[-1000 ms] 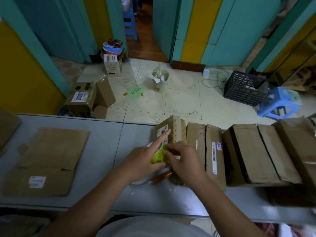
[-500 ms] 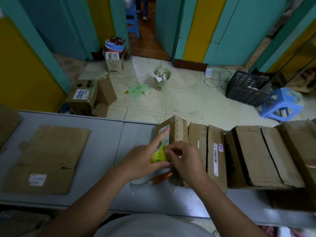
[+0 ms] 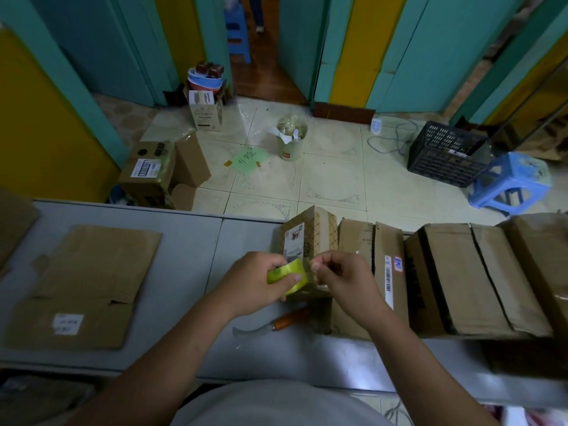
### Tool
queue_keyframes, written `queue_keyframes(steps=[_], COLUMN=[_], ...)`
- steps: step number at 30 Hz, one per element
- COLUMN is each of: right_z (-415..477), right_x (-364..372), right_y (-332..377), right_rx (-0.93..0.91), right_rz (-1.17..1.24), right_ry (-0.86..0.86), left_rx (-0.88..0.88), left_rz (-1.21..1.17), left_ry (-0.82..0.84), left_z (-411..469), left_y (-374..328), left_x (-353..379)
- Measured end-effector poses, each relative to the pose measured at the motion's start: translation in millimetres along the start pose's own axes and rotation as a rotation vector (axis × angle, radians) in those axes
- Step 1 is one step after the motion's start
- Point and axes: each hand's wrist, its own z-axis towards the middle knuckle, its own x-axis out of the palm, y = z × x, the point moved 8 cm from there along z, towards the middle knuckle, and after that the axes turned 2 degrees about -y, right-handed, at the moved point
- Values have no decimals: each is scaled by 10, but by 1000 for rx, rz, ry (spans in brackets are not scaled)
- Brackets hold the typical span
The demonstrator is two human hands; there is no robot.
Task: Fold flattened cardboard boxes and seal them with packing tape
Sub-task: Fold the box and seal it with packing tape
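Note:
My left hand (image 3: 256, 282) grips a yellow-green roll of packing tape (image 3: 287, 275) above the grey table (image 3: 190, 272). My right hand (image 3: 341, 279) pinches the tape's loose end just right of the roll. Behind both hands stands a small patterned cardboard box (image 3: 310, 233) with a white label. A row of folded brown boxes (image 3: 461, 278) lies to its right. A flattened cardboard box (image 3: 83, 284) with a white sticker lies on the left of the table.
A knife with an orange handle (image 3: 276, 324) lies on the table below my hands. Beyond the table, the tiled floor holds an open carton (image 3: 153, 172), a bin (image 3: 290, 139), a black crate (image 3: 445, 153) and a blue stool (image 3: 510, 181).
My left forefinger, stretched along the small box before, has curled round the tape roll. My right hand has drawn slightly right, pulling the tape end off the roll.

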Motion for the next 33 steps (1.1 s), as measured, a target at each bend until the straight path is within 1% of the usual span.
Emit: queue_keyframes(steps=[2, 3, 6, 8, 11, 12, 16, 19, 23, 27, 29, 31, 33], right_z=[-57, -82, -99, -74, -33, -21, 40, 61, 14, -35, -62, -93, -112], right_x=[12, 23, 29, 15, 33, 34, 10, -4, -38, -181, -222, -231, -251], right_y=[60, 77, 28, -55, -126, -123, -124, -176, -71, -4, 10, -56, -164], right_rx=[-27, -34, 1, 72, 172, 177, 143, 157, 90, 53, 33, 62, 126], right_rz=[63, 82, 197, 336, 539, 555, 486, 504, 421, 421, 412, 445, 523], right_ry=[19, 31, 16, -14, 19, 26, -23, -2, 35, 6, 2, -31, -82], left_rx=[-26, -53, -113, -105, -87, -81, -15, -6, -36, -120, -182, -228, -221], left_rz=[114, 123, 85, 51, -78, -127, -324, -350, -251, 31, 136, 252, 379], left_ry=[-8, 2, 18, 27, 51, 53, 52, 36, 34, 19, 11, -18, -84], left_z=[28, 39, 35, 18, -24, -39, -90, -99, -71, -29, -10, 6, 18], left_y=[45, 65, 77, 55, 13, -1, -51, -16, 19, 103, 153, 148, 59], left_x=[-59, -79, -119, -136, -150, -157, -192, -212, -197, -265, -308, -339, -386])
